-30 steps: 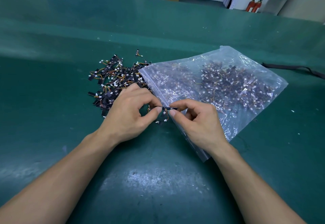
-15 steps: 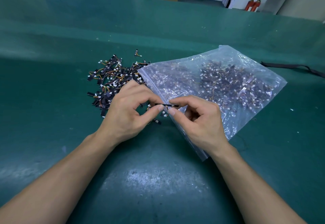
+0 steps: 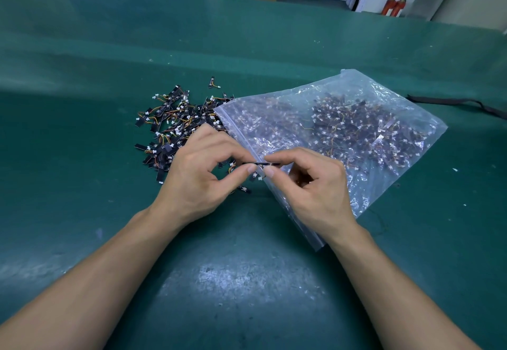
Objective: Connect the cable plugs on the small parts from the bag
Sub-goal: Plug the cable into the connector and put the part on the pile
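A thin black strip part [image 3: 260, 163] with short wires and a white plug hangs between my two hands. My left hand [image 3: 201, 174] pinches its left end with thumb and forefinger. My right hand [image 3: 310, 185] pinches its right end the same way, over the bag's mouth. A clear plastic bag [image 3: 343, 119] full of the same small black parts lies to the right. A loose pile of parts [image 3: 175, 124] with orange and yellow wires and white plugs lies on the green table, behind my left hand.
A single loose part [image 3: 212, 82] lies beyond the pile. A black strap [image 3: 455, 102] lies at the far right of the green table [image 3: 247, 281]. Blue bins, a cardboard box, shelving and red extinguishers stand beyond the table's far edge.
Both hands have lifted the strip part slightly and held it level between them. The bag and the pile have not moved.
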`<move>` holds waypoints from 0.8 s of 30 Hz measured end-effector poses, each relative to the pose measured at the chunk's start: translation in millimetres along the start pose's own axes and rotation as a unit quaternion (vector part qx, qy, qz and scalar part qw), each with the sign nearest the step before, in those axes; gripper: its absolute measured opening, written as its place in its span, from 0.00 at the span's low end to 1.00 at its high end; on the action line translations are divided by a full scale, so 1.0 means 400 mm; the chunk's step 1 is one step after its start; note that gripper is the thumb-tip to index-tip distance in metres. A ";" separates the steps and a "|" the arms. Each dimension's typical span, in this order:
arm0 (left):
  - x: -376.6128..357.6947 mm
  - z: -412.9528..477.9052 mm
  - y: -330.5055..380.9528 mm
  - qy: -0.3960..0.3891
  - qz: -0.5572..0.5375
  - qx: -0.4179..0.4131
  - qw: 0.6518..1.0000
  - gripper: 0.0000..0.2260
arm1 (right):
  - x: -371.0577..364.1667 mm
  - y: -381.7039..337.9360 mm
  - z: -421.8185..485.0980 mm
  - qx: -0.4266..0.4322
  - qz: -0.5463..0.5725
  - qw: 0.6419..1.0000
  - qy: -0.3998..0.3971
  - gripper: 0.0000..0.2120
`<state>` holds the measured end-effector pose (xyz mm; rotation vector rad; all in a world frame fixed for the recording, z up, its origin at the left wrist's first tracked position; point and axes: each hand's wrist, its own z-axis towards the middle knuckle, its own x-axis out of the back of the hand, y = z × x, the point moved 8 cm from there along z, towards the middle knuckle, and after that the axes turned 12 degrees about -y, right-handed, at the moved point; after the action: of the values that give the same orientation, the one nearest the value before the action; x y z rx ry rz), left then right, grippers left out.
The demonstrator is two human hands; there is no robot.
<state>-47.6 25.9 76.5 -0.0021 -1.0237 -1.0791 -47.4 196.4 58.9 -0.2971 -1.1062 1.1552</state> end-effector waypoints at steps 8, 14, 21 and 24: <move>0.000 -0.001 0.002 -0.007 -0.009 0.005 1.000 0.03 | -0.006 -0.004 0.004 0.008 0.000 1.000 -0.019 0.01; -0.002 0.001 0.001 -0.014 -0.007 0.002 1.000 0.03 | -0.008 -0.001 0.003 0.000 0.001 1.000 -0.016 0.02; -0.003 0.000 0.000 -0.014 -0.010 0.006 1.000 0.03 | -0.013 0.007 0.003 -0.027 0.004 0.999 -0.027 0.03; -0.003 -0.001 -0.004 -0.018 -0.017 0.013 1.000 0.04 | -0.012 0.007 0.005 -0.025 0.007 0.999 -0.029 0.05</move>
<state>-48.7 26.0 74.7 0.0166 -1.0739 -1.0992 -50.5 192.8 55.2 -0.3131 -1.1876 1.1559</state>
